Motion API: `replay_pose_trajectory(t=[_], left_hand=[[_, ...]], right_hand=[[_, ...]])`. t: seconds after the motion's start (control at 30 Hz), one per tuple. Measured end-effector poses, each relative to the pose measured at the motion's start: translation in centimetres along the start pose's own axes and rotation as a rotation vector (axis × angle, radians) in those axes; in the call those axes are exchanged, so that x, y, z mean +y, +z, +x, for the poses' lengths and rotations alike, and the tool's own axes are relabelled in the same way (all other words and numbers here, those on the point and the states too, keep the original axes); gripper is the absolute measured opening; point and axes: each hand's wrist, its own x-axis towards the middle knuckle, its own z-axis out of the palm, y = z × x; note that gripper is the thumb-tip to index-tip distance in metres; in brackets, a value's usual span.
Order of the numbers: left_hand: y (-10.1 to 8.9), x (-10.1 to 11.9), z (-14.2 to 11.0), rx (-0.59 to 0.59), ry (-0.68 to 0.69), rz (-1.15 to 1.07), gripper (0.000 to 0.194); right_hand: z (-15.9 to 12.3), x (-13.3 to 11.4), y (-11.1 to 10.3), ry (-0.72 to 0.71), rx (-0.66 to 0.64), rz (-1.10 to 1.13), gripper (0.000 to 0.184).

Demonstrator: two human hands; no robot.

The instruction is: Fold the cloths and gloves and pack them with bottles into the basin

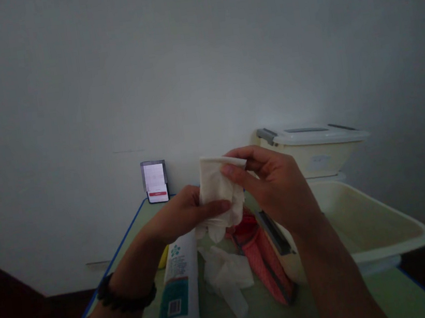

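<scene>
Both hands hold a whitish rubber glove (215, 182) in the air above the table. Its straight cuff is at the top and its fingers dangle below. My left hand (186, 212) grips the lower left part, thumb across the front. Up at the right corner of the cuff, my right hand (274, 182) pinches the edge between thumb and fingers. A second white glove (230, 276) lies crumpled on the table under them. Beside it is a red patterned fabric pouch (268, 266) with a dark strip.
A white package with a teal label (175, 294) lies at the left, over something yellow (163, 258). An uncovered cream bin (380, 215) stands at the right; behind it is a lidded bin (313, 151). A phone (156, 182) leans against the wall at the back.
</scene>
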Motion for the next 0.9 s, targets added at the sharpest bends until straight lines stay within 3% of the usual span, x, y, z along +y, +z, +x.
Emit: replay_pose_trajectory(t=[0.27, 0.37, 0.43, 0.6, 0.73, 0.9], left_hand=[[-0.6, 0.1, 0.4, 0.162, 0.198, -0.168, 0.018], [-0.9, 0.4, 0.3, 0.154, 0.174, -0.225, 0.016], [-1.0, 0.5, 0.1, 0.14, 0.138, -0.273, 0.015], [-1.4, 0.6, -0.3, -0.004, 0.068, -0.207, 0.023], [-1.2, 1.2, -0.6, -0.047, 0.076, -0.038, 0.028], [-0.6, 1.7, -0.7, -0.059, 0.196, -0.025, 0.014]], right_hand=[[-0.4, -1.4, -0.2, -0.39, -0.154, -0.384, 0.012], [-0.3, -1.2, 0.0, -0.514, -0.185, -0.446, 0.013], [-0.3, -1.0, 0.1, -0.549, -0.137, -0.48, 0.012], [-0.3, -0.9, 0.0, -0.405, 0.061, -0.464, 0.01], [-0.2, -0.7, 0.1, -0.216, 0.022, -0.262, 0.011], [-0.3, -0.3, 0.1, -0.051, -0.052, -0.037, 0.011]])
